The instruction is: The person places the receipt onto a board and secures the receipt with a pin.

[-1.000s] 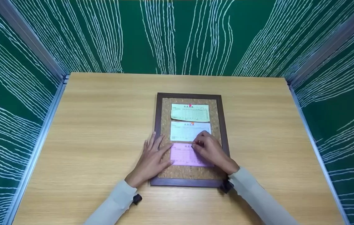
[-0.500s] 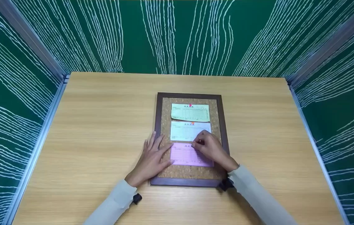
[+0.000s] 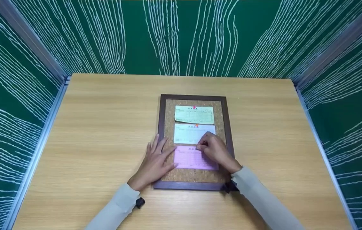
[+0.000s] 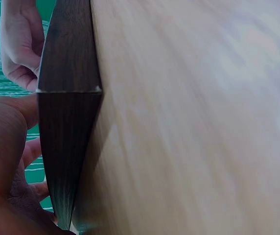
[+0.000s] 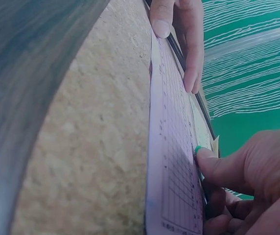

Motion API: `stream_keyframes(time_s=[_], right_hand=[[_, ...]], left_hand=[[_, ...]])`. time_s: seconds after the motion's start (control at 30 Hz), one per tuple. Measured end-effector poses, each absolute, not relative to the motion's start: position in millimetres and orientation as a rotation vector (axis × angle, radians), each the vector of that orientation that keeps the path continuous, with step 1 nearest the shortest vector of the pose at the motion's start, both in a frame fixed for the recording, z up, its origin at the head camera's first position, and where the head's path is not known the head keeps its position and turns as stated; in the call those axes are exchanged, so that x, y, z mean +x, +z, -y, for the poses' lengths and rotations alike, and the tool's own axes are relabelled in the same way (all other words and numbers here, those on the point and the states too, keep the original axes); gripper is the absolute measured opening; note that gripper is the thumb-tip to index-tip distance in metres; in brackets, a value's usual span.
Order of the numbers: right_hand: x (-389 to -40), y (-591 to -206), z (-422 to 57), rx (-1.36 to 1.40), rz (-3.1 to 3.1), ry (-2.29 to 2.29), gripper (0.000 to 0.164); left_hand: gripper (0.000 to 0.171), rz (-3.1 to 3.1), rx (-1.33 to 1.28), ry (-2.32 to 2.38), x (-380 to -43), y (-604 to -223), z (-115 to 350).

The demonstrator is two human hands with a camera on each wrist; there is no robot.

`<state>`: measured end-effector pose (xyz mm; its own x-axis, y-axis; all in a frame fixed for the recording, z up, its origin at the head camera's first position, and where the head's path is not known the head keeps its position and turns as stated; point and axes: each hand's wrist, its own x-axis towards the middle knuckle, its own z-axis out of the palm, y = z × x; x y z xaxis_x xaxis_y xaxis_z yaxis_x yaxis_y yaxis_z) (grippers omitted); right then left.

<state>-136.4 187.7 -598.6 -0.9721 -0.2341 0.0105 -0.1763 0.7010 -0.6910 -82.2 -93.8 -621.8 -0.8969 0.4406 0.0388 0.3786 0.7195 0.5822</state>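
A framed corkboard (image 3: pixel 193 175) lies on the table with three printed slips in a column. At the upper edge of the lowest one, a pink slip (image 3: pixel 189 159), my right hand (image 3: pixel 214 148) pinches a push pin with a green head (image 5: pixel 198 148); the head view hides this pin. My left hand (image 3: pixel 152 164) rests with spread fingers across the board's left frame, thumb and index fingertip on the pink slip's left edge. Above are a white slip (image 3: pixel 184 135) with an orange pin (image 3: pixel 197 125) and a pale green slip (image 3: pixel 193 116) with a red pin (image 3: pixel 194 107).
The dark wooden frame (image 4: pixel 69 54) stands up thickly from the light wood table (image 3: pixel 110 127). Green panels (image 3: pixel 136 38) with wavy white lines rise behind the table and at both sides. Each wrist carries a small black device (image 3: pixel 140 203).
My right forearm and wrist have edged slightly left, while the fingers stay at the pink slip's upper edge. The left hand and the slips hold their places.
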Motion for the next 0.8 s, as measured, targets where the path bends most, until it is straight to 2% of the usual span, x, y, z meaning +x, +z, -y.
stream_keyframes(time_s=[0.27,0.8], right_hand=[[-138,-596,-185,-0.283,-2.824,-1.049,0.016],[-146,-584,-180,-0.368,-2.801,-0.859,0.016]], left_hand=[[0.067,-2.816,0.685,0.946,-82,-622,94],[0.066,-2.817,0.677,0.901,-82,-621,95]])
